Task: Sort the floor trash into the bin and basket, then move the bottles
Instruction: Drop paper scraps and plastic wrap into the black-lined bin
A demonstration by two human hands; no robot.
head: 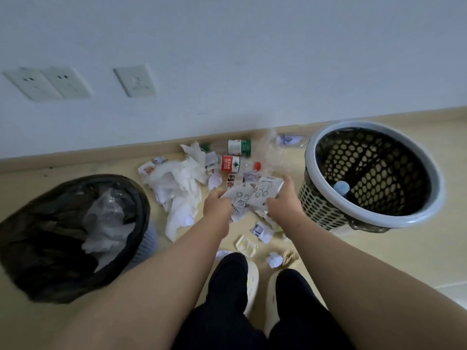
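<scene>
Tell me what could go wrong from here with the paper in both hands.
Left hand and right hand both grip the printed white paper; it may tear or shed scraps. The perforated grey-rimmed basket, holding a blue-capped bottle, sits beside the right hand, so paper could land there instead of the black-bagged bin. The crumpled white paper ball by the cream shoes could get trodden.

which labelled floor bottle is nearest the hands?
The red-label bottle, with its red cap pointing right. The green-label bottle lies behind it, nearer the wall.
</scene>
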